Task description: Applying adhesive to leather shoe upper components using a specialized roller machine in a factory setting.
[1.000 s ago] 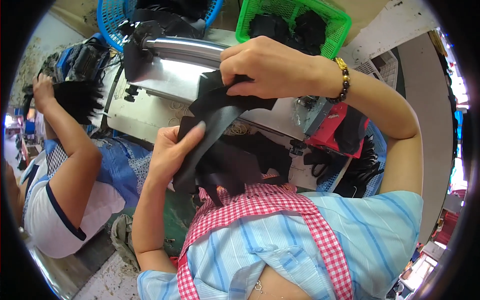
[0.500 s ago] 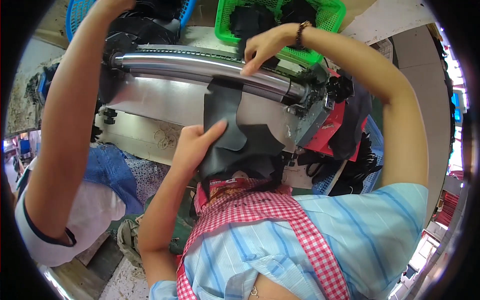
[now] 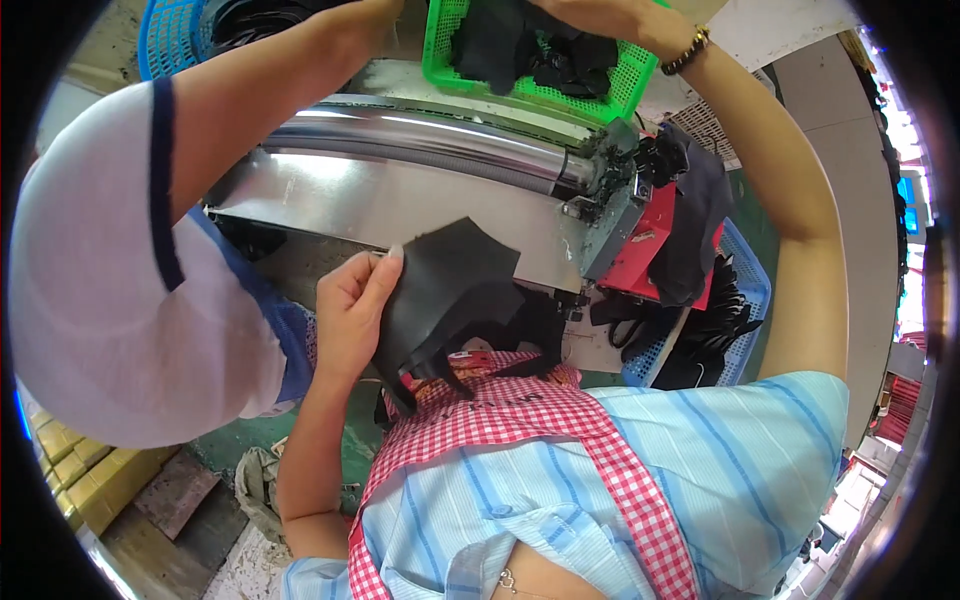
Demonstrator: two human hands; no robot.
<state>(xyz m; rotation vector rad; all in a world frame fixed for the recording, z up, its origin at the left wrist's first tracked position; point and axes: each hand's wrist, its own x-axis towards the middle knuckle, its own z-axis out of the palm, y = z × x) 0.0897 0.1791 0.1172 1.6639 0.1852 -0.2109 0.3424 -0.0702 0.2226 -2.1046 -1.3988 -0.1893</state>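
Observation:
My left hand (image 3: 350,305) is closed on a stack of black leather pieces (image 3: 450,270), thumb on top. The pieces have curved, cut outlines and hang over my lap, in front of the machine's metal plate (image 3: 400,200). My right hand (image 3: 610,18) reaches over the green basket (image 3: 437,50) at the far side. Its fingers run out at the top edge, so their grip is hidden. Black cut pieces (image 3: 490,45) lie in this basket below the hand. Between my hands stretches the machine's shiny steel roller (image 3: 430,140).
At the left, a co-worker's arm (image 3: 270,90) crosses over the roller's left end. A blue basket (image 3: 165,40) of black pieces stands far left. Right of the roller are its dark end housing (image 3: 615,215) and a red part (image 3: 650,240), beside another blue basket (image 3: 755,270) of black strips.
My right hand has gone from the roller up to the green basket. The upper piece at the roller is gone from there. The co-worker has leaned in from the left.

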